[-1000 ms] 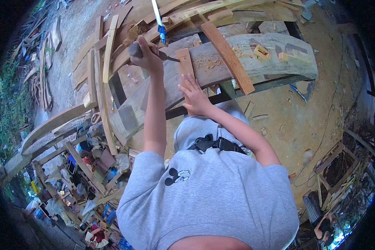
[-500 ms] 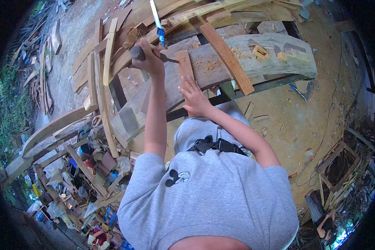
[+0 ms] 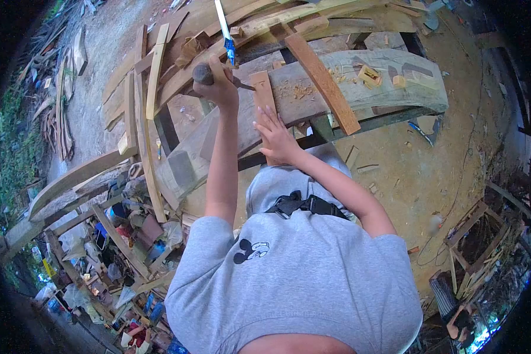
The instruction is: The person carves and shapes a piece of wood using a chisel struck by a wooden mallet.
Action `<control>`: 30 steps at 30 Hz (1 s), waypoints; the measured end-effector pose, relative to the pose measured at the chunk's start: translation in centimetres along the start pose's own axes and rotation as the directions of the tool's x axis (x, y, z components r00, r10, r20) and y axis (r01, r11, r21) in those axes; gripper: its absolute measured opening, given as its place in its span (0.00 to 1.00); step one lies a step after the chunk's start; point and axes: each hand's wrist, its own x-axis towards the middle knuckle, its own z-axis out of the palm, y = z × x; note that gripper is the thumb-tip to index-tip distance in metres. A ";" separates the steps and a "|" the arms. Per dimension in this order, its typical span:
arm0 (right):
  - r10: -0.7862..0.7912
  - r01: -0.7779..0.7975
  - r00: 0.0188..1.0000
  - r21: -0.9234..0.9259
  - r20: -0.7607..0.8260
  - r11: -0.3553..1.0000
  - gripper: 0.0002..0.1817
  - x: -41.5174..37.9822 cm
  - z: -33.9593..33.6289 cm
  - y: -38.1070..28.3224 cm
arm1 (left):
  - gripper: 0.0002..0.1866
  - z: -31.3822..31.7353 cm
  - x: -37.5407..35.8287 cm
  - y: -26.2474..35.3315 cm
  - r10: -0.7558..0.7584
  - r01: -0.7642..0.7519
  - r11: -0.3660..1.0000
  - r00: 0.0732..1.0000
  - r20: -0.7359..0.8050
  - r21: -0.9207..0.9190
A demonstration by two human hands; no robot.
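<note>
A grey short-sleeved T-shirt (image 3: 312, 277) bears 1 cartoon print (image 3: 252, 252) above grey bottoms (image 3: 266, 186) and a black buckled belt (image 3: 317, 206).

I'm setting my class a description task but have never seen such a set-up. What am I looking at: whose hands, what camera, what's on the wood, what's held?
There is no machine here: these are a person's two bare hands. The view comes from one camera worn on that person's head, looking forward and down, so the light-grey short-sleeved shirt below is the wearer's own. The left hand grips a tool with a dark, rounded handle and narrow shaft, its tip at a flat reddish-brown wooden strip. The right hand presses on that strip. The strip lies across a broad, curved, greyish wooden plank, which also carries pale wood shavings, a long reddish-brown wooden bar and small yellowish wooden blocks.
</note>
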 end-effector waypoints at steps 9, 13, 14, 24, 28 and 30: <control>-0.012 0.012 1.000 -0.003 -0.009 1.000 0.37 0.0 0.2 0.1 | 0.15 0.2 0.1 -0.4 -0.034 0.037 0.996 0.999 0.036 -0.082; -0.023 0.023 1.000 -0.038 -0.004 0.999 0.36 0.0 0.5 0.2 | 0.15 0.2 0.3 -0.8 0.008 -0.008 1.000 1.000 0.015 -0.022; -0.033 0.032 0.999 -0.046 -0.012 0.998 0.36 0.0 0.7 0.4 | 0.14 0.2 0.5 -1.1 0.023 -0.024 0.999 0.999 0.028 0.034; 0.023 -0.072 0.979 -0.239 -0.204 0.968 0.33 0.5 -5.4 0.4 | 0.09 -0.8 0.5 -2.4 0.038 -0.059 0.971 0.995 0.092 0.232; 0.423 -0.608 0.737 -0.244 -0.527 0.755 0.32 -1.2 -11.9 3.0 | 0.08 -0.7 0.4 -1.7 0.155 -0.157 0.965 0.988 0.025 0.211; 0.503 -0.701 0.683 -0.282 -0.529 0.655 0.31 -2.4 -12.1 5.8 | 0.09 -0.5 0.2 -1.3 0.199 -0.196 0.955 0.980 0.012 0.224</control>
